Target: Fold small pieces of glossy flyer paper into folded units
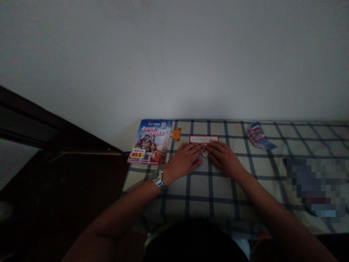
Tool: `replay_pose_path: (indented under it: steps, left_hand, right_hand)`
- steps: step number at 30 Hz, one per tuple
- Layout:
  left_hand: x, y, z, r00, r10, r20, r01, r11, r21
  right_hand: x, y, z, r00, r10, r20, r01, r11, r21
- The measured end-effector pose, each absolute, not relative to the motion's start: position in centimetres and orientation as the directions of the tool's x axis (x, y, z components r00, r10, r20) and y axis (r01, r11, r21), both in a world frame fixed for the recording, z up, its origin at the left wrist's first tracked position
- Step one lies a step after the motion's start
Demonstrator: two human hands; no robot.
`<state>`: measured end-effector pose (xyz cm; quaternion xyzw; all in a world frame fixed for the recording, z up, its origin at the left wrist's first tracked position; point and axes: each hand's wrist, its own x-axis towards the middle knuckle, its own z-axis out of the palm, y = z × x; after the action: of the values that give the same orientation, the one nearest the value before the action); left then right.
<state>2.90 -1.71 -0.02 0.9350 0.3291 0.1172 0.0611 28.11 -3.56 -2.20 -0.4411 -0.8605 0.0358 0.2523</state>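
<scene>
A small sheet of printed paper [204,138] with a red border lies on the checked cloth, its near part folded to a white point. My left hand [187,157] lies across its left side, fingers stretched out and flat, with a metal watch [158,179] on the wrist. From the right, my right hand [225,157] rests its extended fingers on the same paper. The fingertips of both hands nearly meet over the fold and cover much of it. Both hands are open, pressing from above.
A stack of colourful flyers [149,142] sits to the left, beside a cartoon bear figure [176,134]. Folded printed paper pieces [259,137] lie at right. A blurred-out object [313,189] is at the far right. The wall [191,65] rises behind the checked cloth [199,189].
</scene>
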Motion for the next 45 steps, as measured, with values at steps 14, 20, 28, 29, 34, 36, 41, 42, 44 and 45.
replay_pose_path:
  steps: [14, 20, 28, 29, 34, 36, 41, 42, 44, 45]
  left_hand:
    - [2.88, -1.69, -0.18, 0.757, 0.632, 0.165, 0.606, -0.774, 0.185]
    - [2.89, -1.77, -0.19, 0.757, 0.63, 0.17, 0.604, -0.776, 0.183]
    - [2.85, -1.77, -0.21, 0.763, 0.621, 0.179, 0.593, -0.783, 0.188]
    - [2.86, -1.75, -0.18, 0.763, 0.623, 0.175, 0.595, -0.782, 0.186]
    - [2.89, -1.69, -0.23, 0.76, 0.622, 0.187, 0.594, -0.782, 0.189]
    - [2.85, -1.66, -0.32, 0.763, 0.618, 0.191, 0.588, -0.785, 0.193]
    - [2.72, -1.66, -0.53, 0.766, 0.612, 0.195, 0.585, -0.79, 0.181]
    - [2.71, -1.68, -0.55, 0.766, 0.611, 0.197, 0.586, -0.791, 0.175]
    - [2.72, -1.7, -0.57, 0.765, 0.613, 0.196, 0.59, -0.79, 0.167]
    - [2.72, -1.71, -0.57, 0.764, 0.614, 0.196, 0.592, -0.789, 0.164]
  right_hand:
    - [28.23, -3.52, -2.45, -0.488, 0.777, 0.397, 0.752, 0.605, -0.261]
    - [28.02, -3.64, -2.13, -0.48, 0.786, 0.39, 0.761, 0.594, -0.261]
    - [28.2, -3.59, -2.42, -0.485, 0.786, 0.384, 0.756, 0.597, -0.267]
    - [28.2, -3.6, -2.36, -0.492, 0.782, 0.382, 0.755, 0.602, -0.26]
    - [28.03, -3.68, -1.94, -0.498, 0.784, 0.372, 0.769, 0.597, -0.228]
    - [28.01, -3.69, -1.92, -0.495, 0.787, 0.369, 0.774, 0.592, -0.225]
    - [28.06, -3.65, -2.09, -0.491, 0.794, 0.36, 0.788, 0.58, -0.206]
    - [28.05, -3.67, -2.06, -0.49, 0.795, 0.358, 0.79, 0.578, -0.202]
    - [27.98, -3.72, -1.95, -0.491, 0.796, 0.355, 0.793, 0.577, -0.196]
    - [27.94, -3.75, -1.89, -0.491, 0.796, 0.354, 0.794, 0.576, -0.195]
